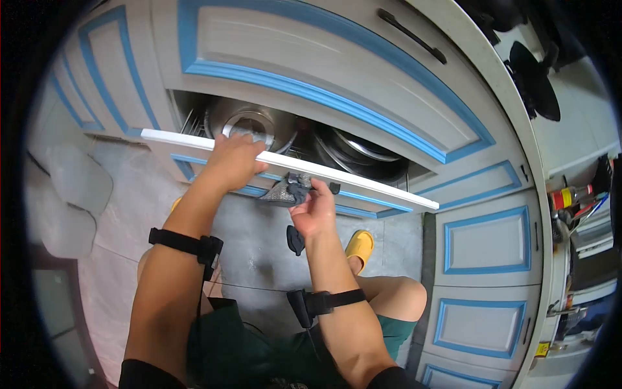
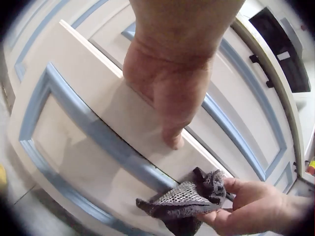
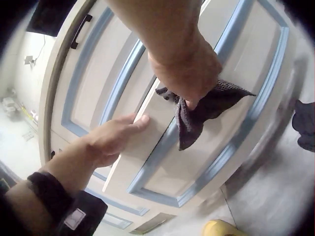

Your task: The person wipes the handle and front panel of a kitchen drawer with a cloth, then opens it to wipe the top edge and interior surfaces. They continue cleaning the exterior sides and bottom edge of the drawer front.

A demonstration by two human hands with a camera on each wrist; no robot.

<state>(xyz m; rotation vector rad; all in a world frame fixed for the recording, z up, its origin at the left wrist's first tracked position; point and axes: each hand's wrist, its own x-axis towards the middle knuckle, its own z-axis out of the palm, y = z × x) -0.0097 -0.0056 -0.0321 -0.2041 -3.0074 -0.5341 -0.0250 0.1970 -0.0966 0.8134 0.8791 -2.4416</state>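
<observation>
My left hand (image 1: 234, 163) holds the white top edge of a pulled-out drawer (image 1: 369, 179), its thumb on the front side and its fingers over the edge, partly hidden. In my right hand (image 1: 315, 212) is a dark grey cloth (image 1: 285, 191) with a light mesh patch, pinched between thumb and fingers against the drawer front. The left wrist view shows the cloth (image 2: 184, 196) bunched, with one corner sticking out. Inside the drawer stand a steel pot (image 1: 275, 117) on the left and dark round pans (image 1: 363, 152) on the right.
Above the drawer is a closed white-and-blue panel (image 1: 311, 61) with a black handle (image 1: 413, 37). More cupboards (image 1: 486, 246) run down the right under the counter. A yellow slipper (image 1: 361, 245) is on the grey floor, and a black object (image 1: 295, 240) shows below my right hand.
</observation>
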